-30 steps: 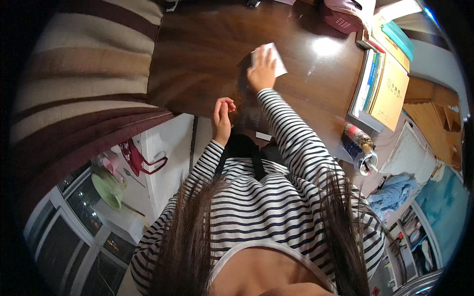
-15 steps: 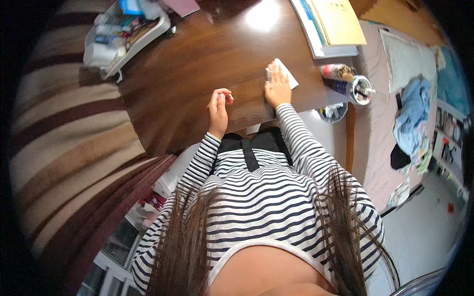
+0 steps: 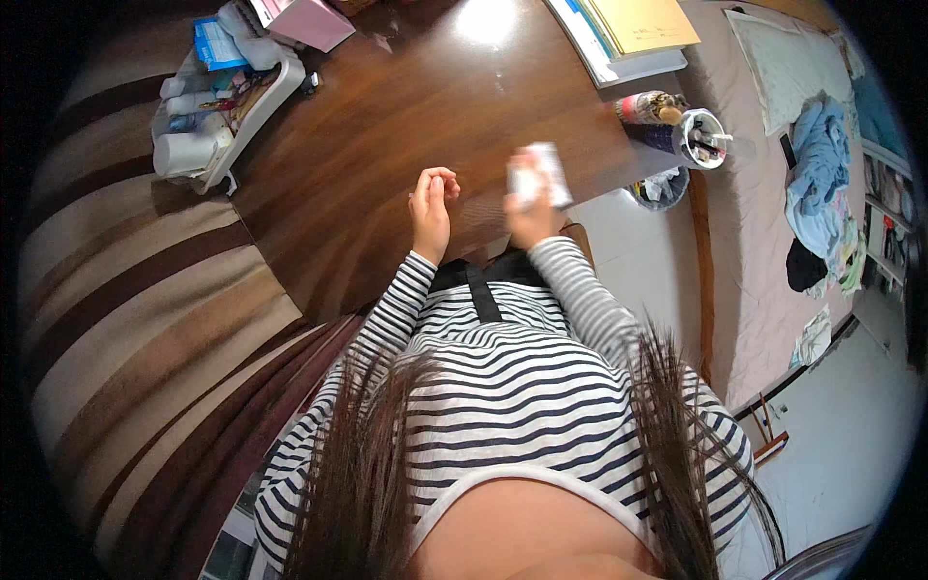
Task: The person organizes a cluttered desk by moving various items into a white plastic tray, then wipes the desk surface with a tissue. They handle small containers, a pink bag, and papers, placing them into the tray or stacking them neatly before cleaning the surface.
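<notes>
A folded white tissue or cloth (image 3: 551, 172) is in my right hand (image 3: 532, 208), which is smeared by motion over the near right part of the brown wooden table (image 3: 387, 106). Part of the white piece sticks out past the fingers on the right. Whether it touches the tabletop I cannot tell. My left hand (image 3: 431, 215) is at the table's near side, fingers loosely curled and a little apart, with nothing in them. Both forearms come up in striped sleeves.
A white tray (image 3: 253, 121) of bottles and small items stands at the far left, beside a pink box (image 3: 307, 24). Books and folders (image 3: 638, 39) lie far right, near a pen cup (image 3: 701, 140). A bin (image 3: 662, 188) stands below the table's right edge, with a bed (image 3: 744, 242) beyond.
My right hand has come back toward me and slightly left, carrying the white piece; before, it lay flat on it on the table. My left hand has barely moved. The whole view has shifted slightly.
</notes>
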{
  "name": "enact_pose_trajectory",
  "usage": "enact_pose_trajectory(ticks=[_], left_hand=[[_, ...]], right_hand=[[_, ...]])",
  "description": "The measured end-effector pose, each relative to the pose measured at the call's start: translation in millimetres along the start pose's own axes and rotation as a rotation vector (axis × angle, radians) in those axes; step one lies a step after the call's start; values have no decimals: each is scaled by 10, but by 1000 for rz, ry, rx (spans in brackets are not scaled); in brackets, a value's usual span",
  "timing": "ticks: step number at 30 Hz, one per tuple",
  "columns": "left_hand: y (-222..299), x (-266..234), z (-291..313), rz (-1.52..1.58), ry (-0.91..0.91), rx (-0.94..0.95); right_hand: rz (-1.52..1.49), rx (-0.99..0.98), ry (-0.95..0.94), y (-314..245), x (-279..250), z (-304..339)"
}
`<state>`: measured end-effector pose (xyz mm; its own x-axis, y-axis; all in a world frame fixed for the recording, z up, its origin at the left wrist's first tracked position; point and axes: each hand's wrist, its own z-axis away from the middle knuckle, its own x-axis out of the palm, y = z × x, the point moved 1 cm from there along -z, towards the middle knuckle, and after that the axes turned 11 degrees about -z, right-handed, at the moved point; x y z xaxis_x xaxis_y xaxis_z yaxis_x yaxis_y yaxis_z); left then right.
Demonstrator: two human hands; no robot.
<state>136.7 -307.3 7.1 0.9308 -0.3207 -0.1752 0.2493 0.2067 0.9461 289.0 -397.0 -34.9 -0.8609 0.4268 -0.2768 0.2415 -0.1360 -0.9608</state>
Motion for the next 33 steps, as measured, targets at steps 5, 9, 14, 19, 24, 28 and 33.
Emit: enact_pose_trajectory(ticks=[5, 9, 14, 19, 24, 28, 33], left_hand=[[72, -132, -49, 34, 149, 47], [25, -227, -69, -14, 164, 69], [78, -194, -25, -33, 157, 29], [134, -15, -143, -3, 59, 18], [176, 161, -238, 27, -3, -9], [-65, 42, -367, -41, 125, 11], [-410, -395, -461, 66, 388, -46]], right_hand=[[535, -386, -500, 136, 1333, -327], [708, -308, -317, 183, 1495, -1321], [765, -24, 100, 435, 684, -1734], [687, 157, 376, 553, -274, -825], [509, 390, 669, 703, -839, 97], [311, -80, 246, 56, -391, -321], [124, -91, -90, -294, 1323, -1042]])
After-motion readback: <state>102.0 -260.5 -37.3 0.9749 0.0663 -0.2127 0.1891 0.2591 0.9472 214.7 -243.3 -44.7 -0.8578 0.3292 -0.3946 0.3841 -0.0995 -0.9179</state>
